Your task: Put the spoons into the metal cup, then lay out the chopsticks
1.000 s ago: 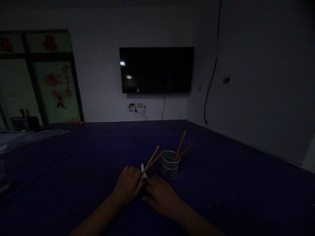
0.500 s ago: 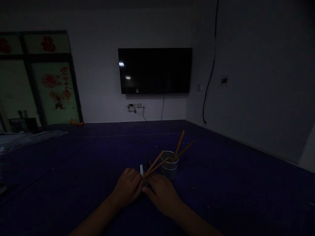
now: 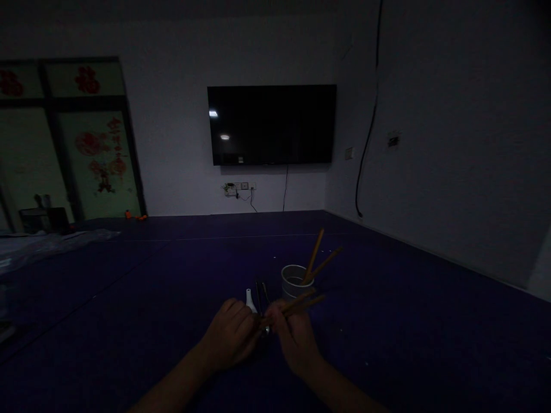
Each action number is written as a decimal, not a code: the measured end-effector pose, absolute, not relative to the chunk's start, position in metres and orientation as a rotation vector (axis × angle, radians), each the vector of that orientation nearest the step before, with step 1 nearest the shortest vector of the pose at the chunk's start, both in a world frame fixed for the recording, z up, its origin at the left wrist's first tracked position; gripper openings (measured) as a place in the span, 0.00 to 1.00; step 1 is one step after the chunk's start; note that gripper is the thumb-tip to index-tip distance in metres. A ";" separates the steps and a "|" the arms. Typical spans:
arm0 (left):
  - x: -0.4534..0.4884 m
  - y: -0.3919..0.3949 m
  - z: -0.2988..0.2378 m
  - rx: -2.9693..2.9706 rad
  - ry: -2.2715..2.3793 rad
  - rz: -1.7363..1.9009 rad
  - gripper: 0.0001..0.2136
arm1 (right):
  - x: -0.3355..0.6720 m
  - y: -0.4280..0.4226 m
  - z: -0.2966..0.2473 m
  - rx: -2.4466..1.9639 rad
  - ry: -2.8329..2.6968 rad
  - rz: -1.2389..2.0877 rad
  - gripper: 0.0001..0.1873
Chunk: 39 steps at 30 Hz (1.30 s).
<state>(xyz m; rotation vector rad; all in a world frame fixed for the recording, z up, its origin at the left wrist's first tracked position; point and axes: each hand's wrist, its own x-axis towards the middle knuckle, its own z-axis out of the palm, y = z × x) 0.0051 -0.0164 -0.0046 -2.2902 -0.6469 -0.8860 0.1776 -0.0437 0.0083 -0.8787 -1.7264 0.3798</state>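
Note:
Two wooden chopsticks (image 3: pixel 306 300) slant up to the right, gripped between the thumb and fingers of my right hand (image 3: pixel 297 338). Their near ends run to the curled fingers of my left hand (image 3: pixel 232 331), which is closed around them; its fingertips are partly hidden. Just beyond my hands lie a white spoon (image 3: pixel 249 299) and two thin dark utensils (image 3: pixel 259 293), their lower parts covered by my hands. A small shiny metal piece (image 3: pixel 267 330) shows between the hands. Behind my right hand stands a metal cup (image 3: pixel 289 285) with two more wooden sticks (image 3: pixel 316 252) leaning in it.
The dark blue surface (image 3: pixel 172 275) stretches to the wall. Clear plastic sheeting (image 3: pixel 81 240) and a dark container (image 3: pixel 45 219) are at the far left, with small orange items (image 3: pixel 141 217) nearby. A television (image 3: pixel 273 125) hangs on the wall. The room is dim.
The chopsticks have swung down to the right, now lower and in front of the cup. My right hand has closed around them, and more of the dark utensils shows.

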 end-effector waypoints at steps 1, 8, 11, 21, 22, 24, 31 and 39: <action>0.004 -0.017 -0.004 -2.310 -0.670 -0.892 0.06 | 0.181 -0.044 0.011 -0.896 -1.679 0.335 0.26; -0.001 -0.013 -0.001 -2.360 -1.014 -0.924 0.10 | 0.231 -0.038 0.043 -1.116 -1.124 -0.196 0.31; -0.002 -0.008 -0.004 -2.380 -1.151 -0.906 0.11 | 0.252 -0.030 0.053 -1.188 -1.068 -0.368 0.33; -0.003 -0.005 -0.010 -2.472 -1.323 -0.820 0.10 | 0.256 -0.011 0.052 -1.497 -1.294 -0.240 0.37; -0.002 -0.005 -0.010 -2.475 -1.323 -0.822 0.10 | 0.256 -0.010 0.051 -1.524 -1.316 -0.241 0.37; -0.001 -0.005 -0.011 -2.475 -1.323 -0.828 0.10 | 0.256 -0.008 0.049 -1.578 -1.346 -0.255 0.36; 0.000 -0.004 -0.010 -2.533 -1.369 -0.757 0.11 | 0.258 -0.005 0.047 -1.761 -1.452 -0.319 0.31; 0.001 -0.005 -0.010 -2.598 -1.396 -0.665 0.10 | 0.254 -0.005 0.047 -1.884 -1.542 -0.306 0.27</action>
